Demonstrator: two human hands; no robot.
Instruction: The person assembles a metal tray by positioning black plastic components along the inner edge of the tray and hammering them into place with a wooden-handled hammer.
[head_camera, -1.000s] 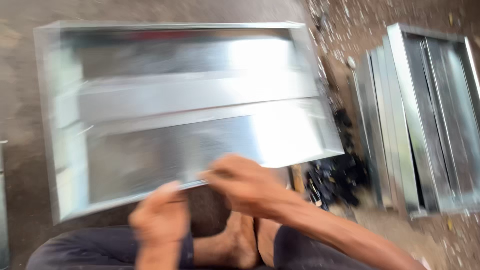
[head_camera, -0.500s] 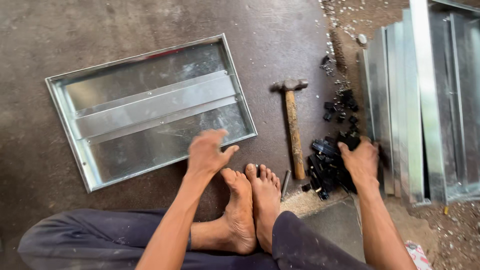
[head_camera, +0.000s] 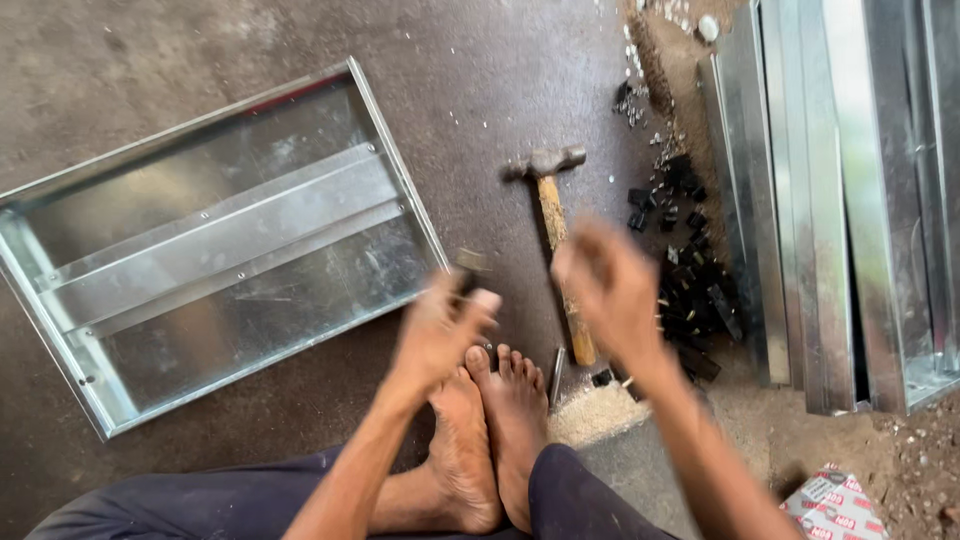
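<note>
Two hands: both blurred — grip cannot be told
Left hand (head_camera: 440, 325): beside metal tray (head_camera: 215, 245)
Right hand (head_camera: 610, 290): over hammer (head_camera: 555, 240) — near black clips (head_camera: 690, 280)

Bare arms, no sleeves; bare feet (head_camera: 485, 430); dark navy trousers (head_camera: 200, 505).

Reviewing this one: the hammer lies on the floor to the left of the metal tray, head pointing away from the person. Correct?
Not quite. In the head view the hammer lies to the right of the metal tray, not left. Its head does point away from the person.
</note>
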